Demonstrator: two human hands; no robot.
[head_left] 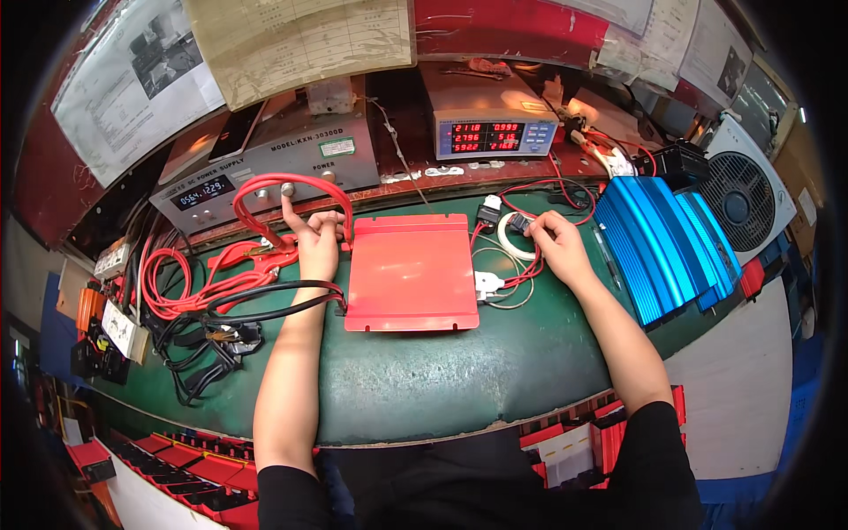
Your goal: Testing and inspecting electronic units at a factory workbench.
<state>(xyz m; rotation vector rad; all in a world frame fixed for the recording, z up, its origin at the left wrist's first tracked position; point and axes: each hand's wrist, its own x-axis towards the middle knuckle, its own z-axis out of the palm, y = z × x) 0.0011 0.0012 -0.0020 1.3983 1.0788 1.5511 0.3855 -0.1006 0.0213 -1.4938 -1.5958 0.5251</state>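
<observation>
A red metal box (411, 274) lies on the green work mat in front of me. Its left side carries a thick red cable (343, 201) and a black cable (265, 291); a white plug (488, 284) with red wires sits at its right. My left hand (316, 240) is beside the box's upper left corner, index finger stretched up to a knob (287, 189) on the grey power supply (256, 159), the other fingers loosely curled. Right of the box, my right hand (558, 247) pinches a small black connector (519, 223). Near it lie a black-and-white plug (489, 209) and a white ring (510, 240).
A meter (493, 134) with red digits stands at the back. Blue finned housings (649, 247) and a fan (746, 194) are at the right. Red clamps (256, 261) and black clips (225, 344) lie at the left. Red boxes (194, 464) fill the space below the mat's front edge.
</observation>
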